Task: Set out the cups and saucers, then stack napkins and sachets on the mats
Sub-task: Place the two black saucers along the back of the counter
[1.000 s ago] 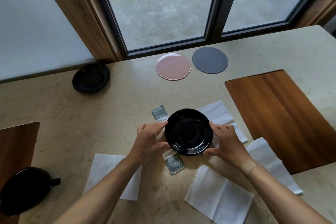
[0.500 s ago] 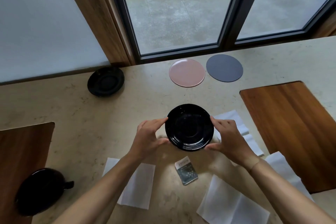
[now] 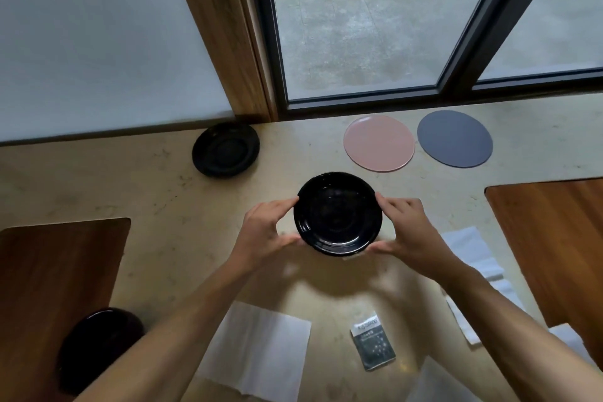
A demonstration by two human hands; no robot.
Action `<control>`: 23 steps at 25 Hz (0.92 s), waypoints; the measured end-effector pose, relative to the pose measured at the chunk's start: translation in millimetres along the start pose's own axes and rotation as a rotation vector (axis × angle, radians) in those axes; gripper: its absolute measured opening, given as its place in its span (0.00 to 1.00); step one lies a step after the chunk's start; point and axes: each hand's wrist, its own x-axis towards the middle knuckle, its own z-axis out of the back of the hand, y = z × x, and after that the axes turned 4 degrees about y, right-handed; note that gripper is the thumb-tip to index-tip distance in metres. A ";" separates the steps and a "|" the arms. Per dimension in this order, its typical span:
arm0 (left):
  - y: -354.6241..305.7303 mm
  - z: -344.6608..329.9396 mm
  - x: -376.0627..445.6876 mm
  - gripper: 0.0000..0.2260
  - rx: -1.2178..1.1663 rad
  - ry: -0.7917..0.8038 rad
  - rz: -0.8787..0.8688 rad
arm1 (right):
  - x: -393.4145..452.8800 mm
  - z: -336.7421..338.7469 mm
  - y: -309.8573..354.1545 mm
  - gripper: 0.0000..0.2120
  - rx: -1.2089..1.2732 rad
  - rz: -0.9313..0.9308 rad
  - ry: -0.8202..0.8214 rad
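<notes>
Your table point(image 3: 156, 206) is pale stone, hard enough to chip crockery, with a wooden mat point(image 3: 554, 238) inset on the right and another wooden mat point(image 3: 49, 277) on the left. On that left mat, partly hidden by your forearm, sits a dark piece, probably a cup point(image 3: 98, 339); you cannot make out its handle from here.

The black saucer point(image 3: 337, 212) is up off the table, mid-way between the mats, level and facing you. Your left hand point(image 3: 264, 232) and right hand point(image 3: 408, 228) hold it at opposite rims, fingers curled over the far edge and thumbs under the near one. Judge it stiff, glossy, slick and breakable: keep to the rim and set it down flat.

A second saucer point(image 3: 225, 149) rests near the window. White napkins point(image 3: 257, 349) are limp and light; pinch a corner. The sachet point(image 3: 373, 344) is flat, so lift it by an edge.
</notes>
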 end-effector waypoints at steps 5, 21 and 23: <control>23.6 15.1 15.4 0.37 -0.063 -0.006 0.088 | 46.0 -2.8 6.6 0.51 0.031 0.003 0.031; 63.6 41.9 83.4 0.39 -0.089 0.042 0.242 | 148.7 -3.3 5.5 0.47 0.035 -0.006 0.119; 66.7 46.0 89.9 0.39 -0.080 0.051 0.257 | 158.2 -4.0 6.4 0.47 0.052 -0.010 0.138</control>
